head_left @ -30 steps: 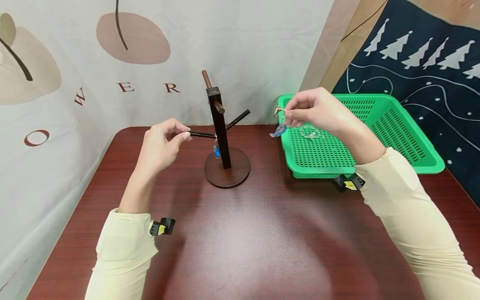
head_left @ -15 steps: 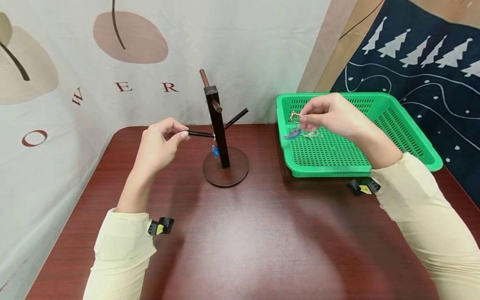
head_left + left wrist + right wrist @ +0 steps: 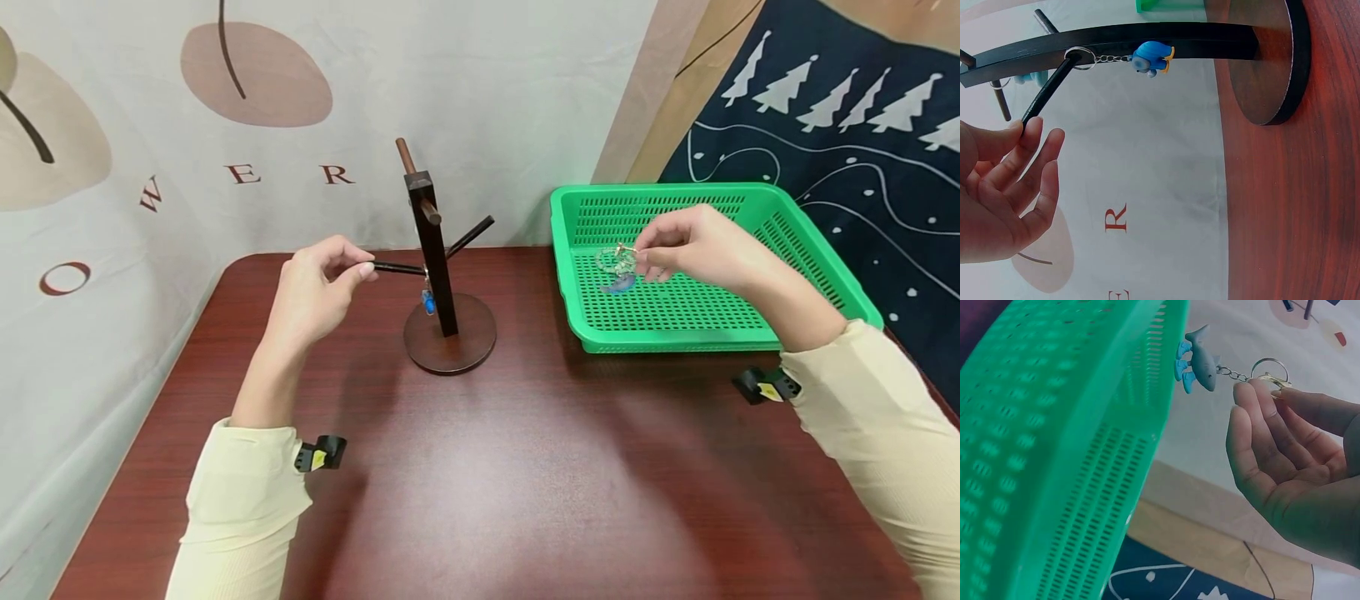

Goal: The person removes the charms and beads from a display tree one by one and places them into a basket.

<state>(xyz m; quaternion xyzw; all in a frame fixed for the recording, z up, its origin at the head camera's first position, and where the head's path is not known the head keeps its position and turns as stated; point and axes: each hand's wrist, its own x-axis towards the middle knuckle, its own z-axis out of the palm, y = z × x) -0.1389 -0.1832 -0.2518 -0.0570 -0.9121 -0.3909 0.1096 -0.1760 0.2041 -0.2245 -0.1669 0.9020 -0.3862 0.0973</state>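
Observation:
My left hand (image 3: 318,283) pinches the tip of a black peg (image 3: 1047,94) on a dark wooden stand (image 3: 435,250). On that peg, close to the post, hangs a keychain with a blue figure (image 3: 1150,57) with yellow feet. My right hand (image 3: 693,246) pinches the gold clasp of another keychain, a grey-blue shark figure (image 3: 1202,361) with bright blue feet and a silver ring (image 3: 1269,370). In the head view the shark overlaps the inside of the green basket (image 3: 675,340). A clear, beaded-looking ring (image 3: 609,260) lies in the basket behind it.
The stand's round base (image 3: 450,354) rests on the reddish-brown table (image 3: 480,467), left of the basket. Other pegs (image 3: 471,236) stick out of the post. A pale printed cloth (image 3: 487,100) hangs behind, and a dark tree-patterned cloth (image 3: 847,175) at the right.
My right hand has moved right and slightly down, carrying the shark keychain from the basket's left edge to over its inside. The left hand has kept its pinch on the peg.

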